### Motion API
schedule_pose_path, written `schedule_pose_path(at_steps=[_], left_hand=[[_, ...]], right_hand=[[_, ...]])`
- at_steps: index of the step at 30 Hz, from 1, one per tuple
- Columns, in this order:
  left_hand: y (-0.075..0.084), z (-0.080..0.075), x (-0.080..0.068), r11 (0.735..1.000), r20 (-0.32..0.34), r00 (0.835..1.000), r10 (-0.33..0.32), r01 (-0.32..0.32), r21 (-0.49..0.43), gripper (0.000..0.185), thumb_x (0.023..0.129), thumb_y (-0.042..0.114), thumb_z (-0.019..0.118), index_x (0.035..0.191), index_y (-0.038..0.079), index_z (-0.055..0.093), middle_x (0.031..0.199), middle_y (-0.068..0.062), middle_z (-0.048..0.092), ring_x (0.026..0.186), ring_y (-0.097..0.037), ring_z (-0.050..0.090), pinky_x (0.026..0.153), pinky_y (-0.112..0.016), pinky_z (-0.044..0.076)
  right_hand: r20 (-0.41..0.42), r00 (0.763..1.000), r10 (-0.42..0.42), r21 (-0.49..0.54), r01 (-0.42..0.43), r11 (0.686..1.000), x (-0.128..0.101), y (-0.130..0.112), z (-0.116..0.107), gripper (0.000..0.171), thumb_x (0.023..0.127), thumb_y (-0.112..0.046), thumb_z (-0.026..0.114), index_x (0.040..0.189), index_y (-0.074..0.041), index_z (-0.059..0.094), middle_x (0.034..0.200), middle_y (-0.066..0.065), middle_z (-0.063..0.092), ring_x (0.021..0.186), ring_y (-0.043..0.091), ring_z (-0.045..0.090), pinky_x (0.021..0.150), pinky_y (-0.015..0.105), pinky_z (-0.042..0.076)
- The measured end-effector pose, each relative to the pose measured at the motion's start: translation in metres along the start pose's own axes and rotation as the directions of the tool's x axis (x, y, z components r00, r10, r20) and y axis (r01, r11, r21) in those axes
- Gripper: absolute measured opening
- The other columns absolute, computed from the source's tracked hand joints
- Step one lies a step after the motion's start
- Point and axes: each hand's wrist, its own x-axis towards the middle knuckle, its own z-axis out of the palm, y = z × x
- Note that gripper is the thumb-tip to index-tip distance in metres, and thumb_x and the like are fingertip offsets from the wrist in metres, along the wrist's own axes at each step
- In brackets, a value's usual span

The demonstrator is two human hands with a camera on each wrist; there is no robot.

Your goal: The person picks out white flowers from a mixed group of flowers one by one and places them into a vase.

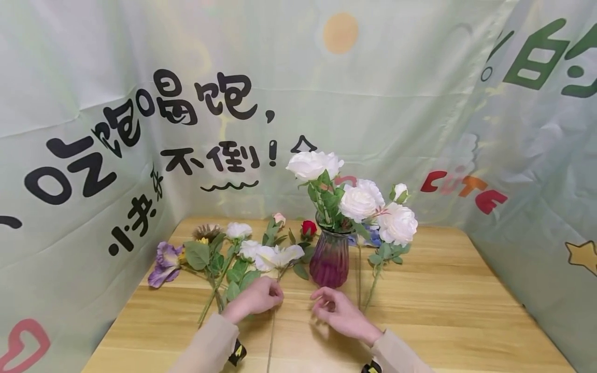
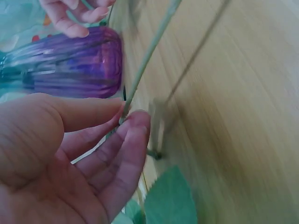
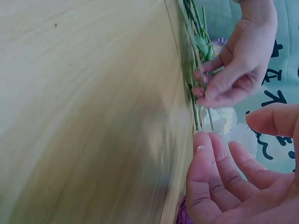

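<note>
My left hand (image 1: 258, 299) pinches a thin green stem (image 2: 148, 58) between thumb and fingertips, low over the table. In the head view that stem appears to lead up to a white flower with broad petals (image 1: 278, 258); the join is partly hidden. To its right, my right hand (image 1: 344, 313) hovers with loosely bent fingers and holds nothing. Just beyond it stands a ribbed purple glass vase (image 1: 329, 261) containing white roses (image 1: 361, 199) and leaves. The right wrist view shows the right-hand fingers (image 3: 205, 163) apart, with the left hand (image 3: 240, 70) behind.
On the left of the wooden table (image 1: 448, 300) lie a purple flower (image 1: 165, 263), a brown flower head (image 1: 208, 231) and white roses (image 1: 239, 230). A red rose (image 1: 308, 228) is left of the vase, blue petals (image 1: 373, 237) behind it. Printed cloth (image 1: 396, 119) hangs around the table.
</note>
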Motion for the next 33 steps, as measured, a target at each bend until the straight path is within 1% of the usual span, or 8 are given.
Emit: schedule_pose_path(at_steps=[8,15,19,22,25,27,30,33], left_hand=[[-0.014,-0.01,-0.013,0.966,0.025,0.999,-0.038,0.043,-0.254,0.006,0.091,-0.005,0.066,0.096,-0.006,0.068,0.084,-0.014,0.067,0.066,-0.017,0.067,0.058,-0.026,0.058],[-0.016,-0.018,-0.017,0.91,0.034,0.996,-0.08,0.087,-0.406,0.029,0.092,-0.007,0.063,0.12,-0.007,0.055,0.09,-0.021,0.065,0.068,-0.019,0.068,0.059,-0.03,0.059],[-0.015,-0.023,-0.017,0.877,0.017,0.995,-0.095,0.092,-0.471,0.041,0.093,-0.006,0.063,0.13,-0.006,0.048,0.096,-0.025,0.067,0.074,-0.023,0.071,0.065,-0.035,0.061],[-0.015,-0.027,-0.016,0.85,0.003,0.995,-0.098,0.085,-0.52,0.045,0.093,-0.005,0.063,0.134,-0.006,0.044,0.099,-0.025,0.067,0.078,-0.026,0.071,0.068,-0.036,0.062],[-0.014,-0.032,-0.015,0.847,-0.032,0.995,-0.096,0.065,-0.528,0.046,0.093,-0.003,0.065,0.135,-0.006,0.045,0.102,-0.024,0.068,0.08,-0.029,0.072,0.068,-0.036,0.062],[-0.014,-0.035,-0.014,0.849,-0.059,0.993,-0.101,0.055,-0.526,0.044,0.094,-0.002,0.064,0.135,-0.006,0.048,0.104,-0.024,0.069,0.083,-0.031,0.073,0.069,-0.037,0.062],[-0.014,-0.039,-0.013,0.854,-0.105,0.99,-0.098,0.03,-0.519,0.042,0.094,-0.001,0.064,0.133,-0.007,0.051,0.105,-0.023,0.069,0.088,-0.034,0.073,0.073,-0.038,0.063],[-0.013,-0.043,-0.012,0.853,-0.151,0.984,-0.096,0.004,-0.522,0.04,0.094,-0.001,0.064,0.131,-0.009,0.052,0.105,-0.022,0.069,0.091,-0.035,0.074,0.076,-0.037,0.063]], right_hand=[[-0.063,0.998,0.008,-0.021,-0.01,1.0,0.001,0.003,-0.003,0.029,0.092,-0.006,0.065,0.118,0.005,0.059,0.099,0.019,0.068,0.081,0.018,0.065,0.071,0.02,0.052],[-0.296,0.955,0.0,-0.05,-0.015,0.999,0.004,0.002,-0.007,0.018,0.09,-0.002,0.068,0.108,-0.001,0.065,0.097,0.013,0.069,0.083,0.006,0.062,0.076,0.019,0.054],[-0.47,0.882,-0.031,-0.014,0.028,1.0,0.005,-0.002,-0.013,0.017,0.088,0.002,0.067,0.104,-0.003,0.067,0.097,0.01,0.07,0.084,0.006,0.062,0.077,0.019,0.055],[-0.606,0.792,-0.074,-0.008,0.087,0.996,0.009,-0.003,-0.019,0.016,0.088,0.004,0.067,0.103,-0.001,0.066,0.095,0.012,0.069,0.083,0.004,0.061,0.077,0.018,0.055],[-0.704,0.703,-0.102,-0.015,0.13,0.991,0.013,-0.003,-0.025,0.017,0.088,0.003,0.069,0.105,0.002,0.064,0.097,0.014,0.067,0.086,0.003,0.059,0.079,0.018,0.053],[-0.733,0.673,-0.098,-0.01,0.133,0.991,0.017,-0.001,-0.028,0.026,0.088,0.0,0.073,0.11,0.003,0.061,0.103,0.015,0.065,0.093,0.006,0.058,0.084,0.02,0.053],[-0.728,0.681,-0.084,-0.007,0.115,0.993,0.022,0.003,-0.032,0.048,0.085,-0.005,0.079,0.124,0.005,0.053,0.121,0.019,0.06,0.111,0.016,0.055,0.098,0.034,0.052],[-0.688,0.722,-0.065,-0.019,0.072,0.997,0.028,0.007,-0.034,0.066,0.084,-0.011,0.082,0.137,0.002,0.045,0.14,0.02,0.051,0.13,0.029,0.049,0.11,0.049,0.045]])
